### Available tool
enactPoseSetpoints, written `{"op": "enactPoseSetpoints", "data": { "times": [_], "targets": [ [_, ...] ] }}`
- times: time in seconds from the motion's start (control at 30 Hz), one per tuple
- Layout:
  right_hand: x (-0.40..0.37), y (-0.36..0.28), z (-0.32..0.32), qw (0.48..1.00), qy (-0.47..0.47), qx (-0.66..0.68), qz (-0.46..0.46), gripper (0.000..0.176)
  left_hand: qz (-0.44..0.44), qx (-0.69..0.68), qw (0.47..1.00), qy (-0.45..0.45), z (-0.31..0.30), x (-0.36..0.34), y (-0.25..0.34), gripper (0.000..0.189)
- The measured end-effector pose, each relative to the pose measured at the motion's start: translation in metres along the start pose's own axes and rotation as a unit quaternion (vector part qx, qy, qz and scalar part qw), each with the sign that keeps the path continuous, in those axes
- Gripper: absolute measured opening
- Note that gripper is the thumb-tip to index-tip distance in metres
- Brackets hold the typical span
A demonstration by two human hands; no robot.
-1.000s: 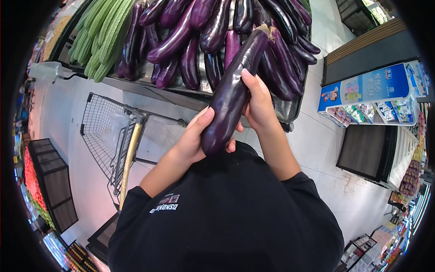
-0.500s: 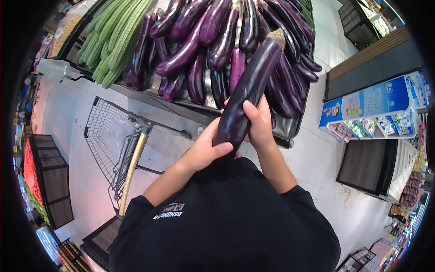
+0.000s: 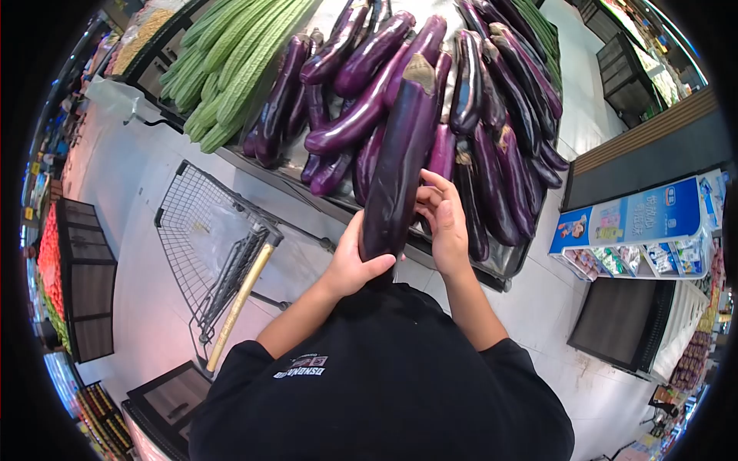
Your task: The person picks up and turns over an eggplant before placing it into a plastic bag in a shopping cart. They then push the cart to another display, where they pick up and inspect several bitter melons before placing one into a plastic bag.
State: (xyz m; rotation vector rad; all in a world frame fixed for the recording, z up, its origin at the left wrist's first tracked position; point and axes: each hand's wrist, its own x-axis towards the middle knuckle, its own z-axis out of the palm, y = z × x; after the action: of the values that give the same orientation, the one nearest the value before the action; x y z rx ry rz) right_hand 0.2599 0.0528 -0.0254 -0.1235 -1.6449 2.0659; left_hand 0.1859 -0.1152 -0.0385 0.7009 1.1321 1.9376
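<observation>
Had the left grip [image 3: 350, 257] closed around the lower end of the eggplant [image 3: 398, 173], with the thumb across the skin near the rounded tip. Held the right grip [image 3: 448, 234] loosely open beside its flank, with the fingers partly curled; could not tell about fingertip contact. Carried the eggplant just on the near side of the tray [image 3: 496, 280], tilted stem end away, overlapping other eggplants [image 3: 350, 132] on the tray in view. Saw gourds [image 3: 250, 69] on the tray's left part and a cart [image 3: 240, 309] to the near left of the tray.

Judged it fairly heavy for its length, firm rather than floppy, with glossy skin likely to slip under dry fingers and to bruise or mark under nails. Looked top-heavy from that low hold, so seemed best supported with a palm under the middle and a light, broad hold below, rather than by the stem cap alone.
</observation>
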Motion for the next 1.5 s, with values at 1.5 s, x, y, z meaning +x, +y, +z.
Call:
{"op": "enactPoseSetpoints", "data": {
  "times": [1.5],
  "targets": [
    [0.047,0.009,0.093,0.893,-0.169,0.301,0.289,0.074,-0.059,0.164,0.984,-0.019,-0.087,-0.055,0.059,0.083]
  ]
}}
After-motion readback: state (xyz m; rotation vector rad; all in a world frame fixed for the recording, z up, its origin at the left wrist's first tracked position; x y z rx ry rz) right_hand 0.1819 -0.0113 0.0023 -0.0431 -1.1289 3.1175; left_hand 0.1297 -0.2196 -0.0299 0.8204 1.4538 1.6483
